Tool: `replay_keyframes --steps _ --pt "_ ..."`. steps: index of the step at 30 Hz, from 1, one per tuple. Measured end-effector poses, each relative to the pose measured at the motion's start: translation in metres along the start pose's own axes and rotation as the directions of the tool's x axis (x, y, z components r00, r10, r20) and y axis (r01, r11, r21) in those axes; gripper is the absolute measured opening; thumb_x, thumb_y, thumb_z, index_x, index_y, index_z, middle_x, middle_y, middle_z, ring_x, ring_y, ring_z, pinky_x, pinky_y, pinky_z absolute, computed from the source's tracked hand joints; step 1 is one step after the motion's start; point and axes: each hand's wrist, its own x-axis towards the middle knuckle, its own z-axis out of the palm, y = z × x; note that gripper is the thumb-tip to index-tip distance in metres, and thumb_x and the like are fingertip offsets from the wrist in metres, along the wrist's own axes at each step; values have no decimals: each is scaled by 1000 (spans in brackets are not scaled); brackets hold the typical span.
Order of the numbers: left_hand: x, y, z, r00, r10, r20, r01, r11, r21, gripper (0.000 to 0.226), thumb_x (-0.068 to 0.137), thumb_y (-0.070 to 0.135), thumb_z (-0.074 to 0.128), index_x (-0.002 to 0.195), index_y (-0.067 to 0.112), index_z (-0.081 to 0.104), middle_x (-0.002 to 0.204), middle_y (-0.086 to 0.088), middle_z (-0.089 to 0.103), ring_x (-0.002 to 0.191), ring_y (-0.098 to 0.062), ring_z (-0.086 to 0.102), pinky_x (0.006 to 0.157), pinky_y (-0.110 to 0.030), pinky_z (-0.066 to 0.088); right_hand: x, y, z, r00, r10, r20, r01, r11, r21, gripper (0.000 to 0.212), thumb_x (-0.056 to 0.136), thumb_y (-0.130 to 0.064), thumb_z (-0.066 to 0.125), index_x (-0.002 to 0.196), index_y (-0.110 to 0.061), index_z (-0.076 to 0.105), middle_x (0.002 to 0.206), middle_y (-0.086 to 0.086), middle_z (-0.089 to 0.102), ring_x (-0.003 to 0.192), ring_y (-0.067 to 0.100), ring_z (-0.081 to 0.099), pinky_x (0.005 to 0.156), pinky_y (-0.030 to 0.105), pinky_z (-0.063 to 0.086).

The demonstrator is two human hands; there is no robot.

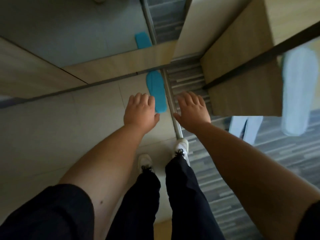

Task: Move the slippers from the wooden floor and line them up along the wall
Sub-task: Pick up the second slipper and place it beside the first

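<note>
Two floors: you stand on a pale beige tiled floor, and a grey striped floor begins to your right past a thin metal threshold strip.
Wall: the light wooden wall panel with its dark baseboard runs across the far edge of the tiles; a mirror-like panel above it shows a blue reflection.
Cabinet: a light wooden cabinet block stands ahead on your right, over the striped floor.
Your legs: dark trousers and white lace-up shoes; your right shoe sits at the threshold strip.
White shape: a blurred pale slipper-like form at the far right; you cannot tell where it rests.
Slipper: one bright blue flat slipper lies on the tiles, its far end at the baseboard, its right side just beside the strip.
Left hand: yours is spread, palm down, empty, its fingertips overlapping the slipper's near left edge in view; contact cannot be told.
Right hand: yours is spread, palm down, empty, over the striped floor just right of the strip, apart from the slipper.
</note>
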Motion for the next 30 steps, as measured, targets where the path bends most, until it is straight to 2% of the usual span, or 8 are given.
replay_keyframes --steps 5,10,16,24,27,30 --pt "-31 24 -70 997 69 17 -70 994 84 73 92 52 42 147 8 26 151 -15 36 143 -34 29 118 -49 24 -56 -8 -62 998 52 -28 -51 998 35 74 91 -56 49 151 -20 25 158 8 27 149 30 15 121 51 12" --pt "-37 56 -108 991 130 25 -132 981 143 74 94 52 38 150 7 19 156 -16 29 147 -34 22 119 -49 21 -87 16 -97 988 143 -53 -139 988 74 72 93 -56 47 152 -23 24 160 7 23 150 30 11 121 51 8" --pt "-21 111 -127 980 196 21 -196 965 172 74 95 51 41 150 6 20 155 -16 30 147 -35 22 121 -48 19 -110 83 -105 963 263 -65 -254 960 120 70 94 -55 45 152 -22 24 161 7 22 150 30 11 121 51 9" --pt "11 218 -121 964 266 25 -267 954 140 72 94 50 43 149 7 24 152 -15 35 144 -33 28 120 -48 21 -134 193 -101 921 382 -81 -366 917 156 68 93 -52 48 148 -17 30 155 10 29 146 32 19 120 49 13" --pt "29 251 -120 968 249 17 -249 963 105 72 93 50 46 147 7 26 150 -16 39 141 -33 33 120 -48 23 -133 229 -100 918 391 -63 -380 915 136 66 93 -53 46 147 -16 30 154 11 31 145 32 22 120 49 16" --pt "51 283 -121 977 213 -1 -213 977 31 67 92 48 49 144 7 32 143 -17 46 132 -33 45 114 -45 31 -126 262 -101 911 405 -79 -392 909 143 65 94 -52 44 145 -14 32 151 11 34 142 32 27 116 47 22"
